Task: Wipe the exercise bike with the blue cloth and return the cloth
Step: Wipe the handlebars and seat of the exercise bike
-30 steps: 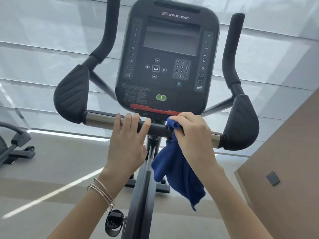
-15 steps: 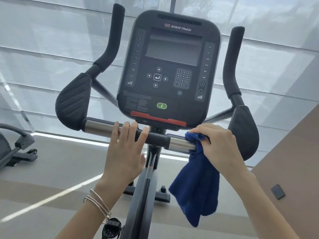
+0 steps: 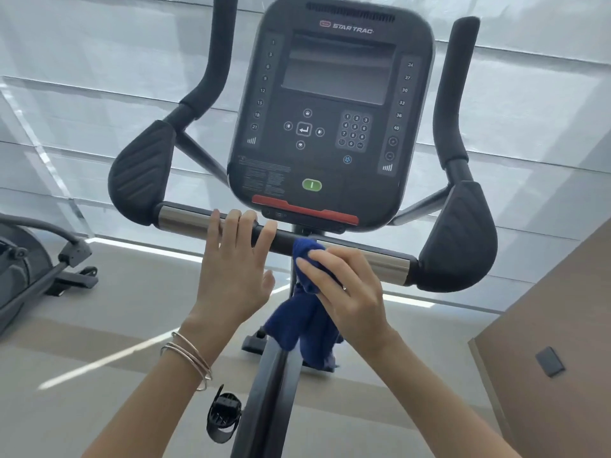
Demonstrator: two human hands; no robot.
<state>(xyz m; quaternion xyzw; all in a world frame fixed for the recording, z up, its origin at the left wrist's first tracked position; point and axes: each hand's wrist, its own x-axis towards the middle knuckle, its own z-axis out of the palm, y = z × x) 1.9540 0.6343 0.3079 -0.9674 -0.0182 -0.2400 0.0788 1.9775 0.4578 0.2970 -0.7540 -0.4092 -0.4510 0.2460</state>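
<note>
the job is sitting in its wiping stage, nowhere near its end. the right hand (image 3: pixel 350 292) is gripping the blue cloth (image 3: pixel 307 312), fingers curled round a bunched part of it and pressing that bunch against the middle of the crossbar (image 3: pixel 185 219) of the exercise bike (image 3: pixel 271 391), just under the console (image 3: pixel 330 110). the rest of the cloth is hanging loose below the bar, in front of the frame post. the left hand (image 3: pixel 231 272) is lying open, holding nothing, its fingers fairly straight and resting over the top of the bar just left of the cloth. it seems to be steadying the bike.

nothing is showing which surfaces are already clean: no streaks or damp marks are visible on the bar or the console. judging from where the cloth is working, the crossbar is the part in hand. the 2 elbow pads (image 3: pixel 142 173), the 2 upright grips (image 3: pixel 458 87), the console face and the frame below are looking like work left. the seat is not in view. the return of the cloth is not yet done, and the place it belongs is not showing.
</note>
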